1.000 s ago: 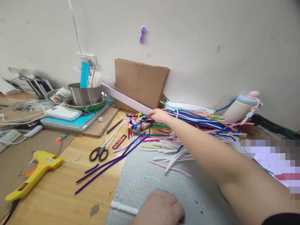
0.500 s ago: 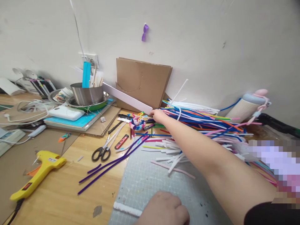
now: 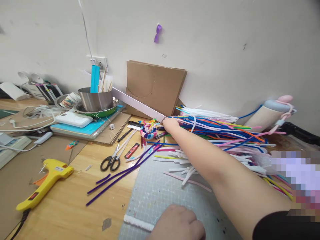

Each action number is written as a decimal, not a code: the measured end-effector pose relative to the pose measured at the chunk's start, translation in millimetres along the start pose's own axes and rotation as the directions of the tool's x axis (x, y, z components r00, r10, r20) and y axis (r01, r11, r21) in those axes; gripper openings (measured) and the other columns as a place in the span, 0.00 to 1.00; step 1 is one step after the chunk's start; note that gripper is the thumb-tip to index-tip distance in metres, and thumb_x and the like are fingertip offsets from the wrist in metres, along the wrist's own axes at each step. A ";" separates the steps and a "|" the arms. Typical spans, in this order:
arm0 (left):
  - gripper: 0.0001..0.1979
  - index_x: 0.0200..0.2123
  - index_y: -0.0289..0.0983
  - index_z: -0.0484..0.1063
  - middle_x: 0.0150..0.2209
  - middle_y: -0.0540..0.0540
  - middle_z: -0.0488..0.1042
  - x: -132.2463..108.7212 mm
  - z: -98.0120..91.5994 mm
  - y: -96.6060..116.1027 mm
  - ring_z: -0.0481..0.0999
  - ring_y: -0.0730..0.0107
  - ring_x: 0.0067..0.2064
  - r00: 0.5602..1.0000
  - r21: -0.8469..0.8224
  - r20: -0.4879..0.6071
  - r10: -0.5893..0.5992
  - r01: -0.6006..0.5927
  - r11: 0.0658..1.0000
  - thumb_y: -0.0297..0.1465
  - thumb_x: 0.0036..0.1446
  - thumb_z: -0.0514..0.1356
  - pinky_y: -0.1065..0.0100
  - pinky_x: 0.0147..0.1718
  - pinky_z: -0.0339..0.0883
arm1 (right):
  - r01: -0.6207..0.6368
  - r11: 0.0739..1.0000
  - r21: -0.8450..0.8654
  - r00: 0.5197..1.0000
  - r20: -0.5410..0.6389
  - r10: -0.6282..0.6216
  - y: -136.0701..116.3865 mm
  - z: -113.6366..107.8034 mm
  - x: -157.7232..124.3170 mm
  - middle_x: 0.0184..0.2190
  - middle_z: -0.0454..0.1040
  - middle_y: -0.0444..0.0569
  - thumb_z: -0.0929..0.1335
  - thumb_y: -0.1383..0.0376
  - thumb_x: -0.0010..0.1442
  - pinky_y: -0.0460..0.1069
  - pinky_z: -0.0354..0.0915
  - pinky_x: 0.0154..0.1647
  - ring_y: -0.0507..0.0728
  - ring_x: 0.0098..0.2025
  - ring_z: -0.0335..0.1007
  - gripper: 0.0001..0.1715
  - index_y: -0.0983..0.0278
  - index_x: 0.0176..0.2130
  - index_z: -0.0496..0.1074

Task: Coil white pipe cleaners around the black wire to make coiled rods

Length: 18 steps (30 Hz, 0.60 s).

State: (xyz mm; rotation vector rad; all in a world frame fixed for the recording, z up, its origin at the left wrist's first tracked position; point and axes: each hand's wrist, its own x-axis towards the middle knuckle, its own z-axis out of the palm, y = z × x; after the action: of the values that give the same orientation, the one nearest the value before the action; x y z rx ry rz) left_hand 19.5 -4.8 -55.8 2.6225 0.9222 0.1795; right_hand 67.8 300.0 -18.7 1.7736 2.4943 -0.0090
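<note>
Multicoloured pipe cleaners (image 3: 220, 133) heaped in a long loose pile along the far right of a wooden table (image 3: 67, 206), against a white wall. Right hand (image 3: 171, 123) stretched far out, arm crossing the scene from the near right, resting at the left end of that pile; fingers turned away and hidden, so impossible to say how far open or whether closed on any stems. Half a second earlier, one white stem flicked up above the pile; now back down among the rest, pile flatter, hand still in the same spot at the stem ends, so probably still sorting through the pile with nothing lifted clear. Left hand (image 3: 178, 223) at the near edge, curled into a loose fist on a grey cutting mat (image 3: 155, 193), sitting over the right end of a white pipe cleaner (image 3: 137, 222); unclear whether gripped or merely pinned, and unmoved since a second ago. Left of the reaching hand, a small coiled multicoloured piece (image 3: 148, 130), scissors (image 3: 111, 161) and long purple pipe cleaners (image 3: 125, 170); nearer left, a yellow glue gun (image 3: 45, 181). Far left, a steel pot (image 3: 98, 99) standing in a green pan (image 3: 100, 113), holding a blue strip (image 3: 94, 79) and a few wooden sticks (image 3: 103, 80) upright. Cardboard sheets (image 3: 155, 86) leaning on the wall behind, a long white strip (image 3: 140, 106) slanting from near the pot down towards the right hand. Far right, a pale bottle (image 3: 270, 111) lying on its side.
</note>
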 end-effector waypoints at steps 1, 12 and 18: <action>0.06 0.30 0.38 0.73 0.28 0.50 0.74 -0.3 1.8 -0.5 0.71 0.69 0.31 1.000 -0.005 -0.018 0.006 -0.006 1.000 0.34 0.53 0.63 0.68 0.27 0.55 | -0.007 1.000 0.004 1.000 -0.014 0.007 -0.7 -0.2 -1.0 0.48 0.67 0.53 0.64 0.61 0.62 0.57 0.66 0.45 0.58 0.46 0.67 0.18 0.67 0.50 0.65; 0.07 0.31 0.39 0.72 0.28 0.50 0.74 -1.4 4.1 -2.0 0.71 0.68 0.32 0.999 -0.011 -0.040 0.032 -0.033 0.999 0.36 0.53 0.62 0.69 0.27 0.55 | 0.053 0.959 0.279 0.945 -0.325 0.043 -7.3 -60.3 -9.3 0.45 0.69 0.51 0.64 0.61 0.62 0.55 0.67 0.42 0.56 0.43 0.69 0.16 0.67 0.48 0.66; 0.11 0.32 0.39 0.72 0.30 0.49 0.74 -4.7 2.5 -3.1 0.72 0.67 0.33 0.999 -0.062 -0.036 0.039 -0.041 0.997 0.40 0.53 0.61 0.69 0.30 0.57 | 0.282 0.834 0.474 0.825 -0.564 0.041 -22.8 -129.0 -23.2 0.30 0.70 0.41 0.56 0.69 0.66 0.43 0.64 0.27 0.45 0.23 0.63 0.10 0.65 0.45 0.62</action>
State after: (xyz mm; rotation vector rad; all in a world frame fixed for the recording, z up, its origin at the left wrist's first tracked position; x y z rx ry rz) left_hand 14.7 -6.3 -59.3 2.5888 0.8615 0.2604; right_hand 45.8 277.3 110.5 2.0261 3.2967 -0.2773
